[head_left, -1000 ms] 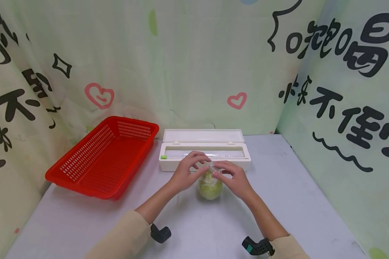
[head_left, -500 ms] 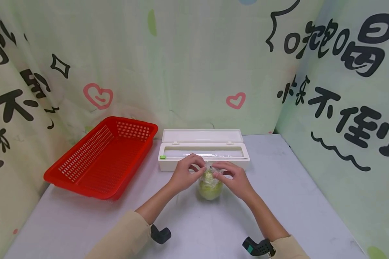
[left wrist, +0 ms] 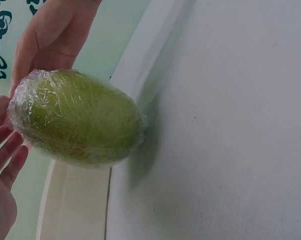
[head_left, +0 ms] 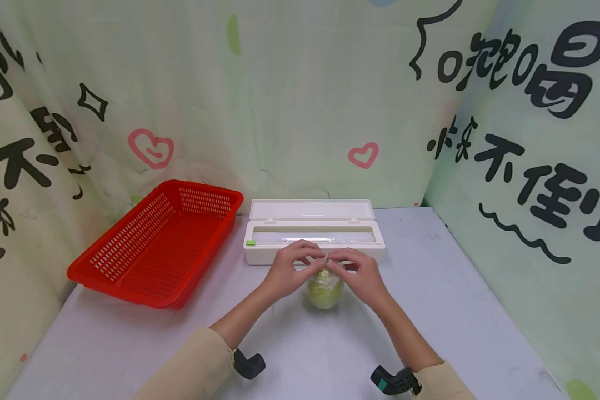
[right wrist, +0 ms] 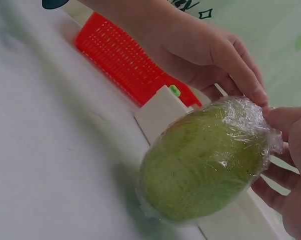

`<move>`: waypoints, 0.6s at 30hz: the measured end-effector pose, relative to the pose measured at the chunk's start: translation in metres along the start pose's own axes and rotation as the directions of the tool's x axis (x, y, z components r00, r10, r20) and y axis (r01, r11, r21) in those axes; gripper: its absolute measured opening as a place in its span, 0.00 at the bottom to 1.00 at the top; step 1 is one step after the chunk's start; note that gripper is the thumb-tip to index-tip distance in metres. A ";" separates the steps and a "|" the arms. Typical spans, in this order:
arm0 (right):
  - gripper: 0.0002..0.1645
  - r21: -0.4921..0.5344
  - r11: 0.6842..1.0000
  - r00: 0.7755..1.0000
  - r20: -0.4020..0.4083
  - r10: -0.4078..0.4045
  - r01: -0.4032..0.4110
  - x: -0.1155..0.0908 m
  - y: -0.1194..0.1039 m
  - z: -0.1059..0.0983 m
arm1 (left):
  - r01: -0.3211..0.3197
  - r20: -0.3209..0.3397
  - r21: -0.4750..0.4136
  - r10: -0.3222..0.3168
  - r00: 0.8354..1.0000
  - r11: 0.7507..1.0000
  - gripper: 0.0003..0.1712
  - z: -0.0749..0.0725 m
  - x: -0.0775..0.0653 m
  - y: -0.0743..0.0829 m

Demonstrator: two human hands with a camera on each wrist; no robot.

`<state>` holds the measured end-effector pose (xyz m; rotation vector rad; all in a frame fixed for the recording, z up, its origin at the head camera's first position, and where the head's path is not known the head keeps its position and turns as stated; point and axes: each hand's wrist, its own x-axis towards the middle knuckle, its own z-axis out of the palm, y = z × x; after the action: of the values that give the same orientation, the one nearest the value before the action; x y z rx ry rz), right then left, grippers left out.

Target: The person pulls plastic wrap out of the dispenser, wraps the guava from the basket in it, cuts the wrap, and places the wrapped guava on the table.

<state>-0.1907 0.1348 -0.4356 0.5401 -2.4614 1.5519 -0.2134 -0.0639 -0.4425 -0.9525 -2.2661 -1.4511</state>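
Note:
A green oval fruit or vegetable (head_left: 325,291), its exact kind unclear, stands upright on the table, wrapped in cling film (right wrist: 243,120). The film is crinkled and bunched at the top. My left hand (head_left: 287,271) pinches the bunched film from the left side, thumb against fingertips. From the other side my right hand (head_left: 362,278) pinches the film too, and the two hands nearly meet over the top. In the left wrist view the wrapped fruit (left wrist: 85,117) shows its whole side, with the film drawn tight round it. The fingertips partly hide the gathered film.
Just behind the hands stands a white cling film dispenser (head_left: 315,255), lid raised, with a green slider (head_left: 251,243) at its left end. To the left, a red plastic basket (head_left: 180,294) sits on the white table (head_left: 430,333). Printed curtains enclose the back and sides.
My left hand drew slightly away from the bunched film half a second ago and is now back at it, close to the right fingertips. The fruit has stayed in place.

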 end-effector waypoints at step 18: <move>0.16 -0.092 0.993 0.996 0.043 -0.073 0.077 -0.002 -0.003 -0.006 | 0.040 -0.022 0.061 -0.039 0.999 0.997 0.10 0.002 0.001 0.002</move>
<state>-0.1878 0.1392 -0.4309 0.6449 -2.4976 1.4027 -0.2123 -0.0610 -0.4419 -0.8752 -2.3122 -1.3924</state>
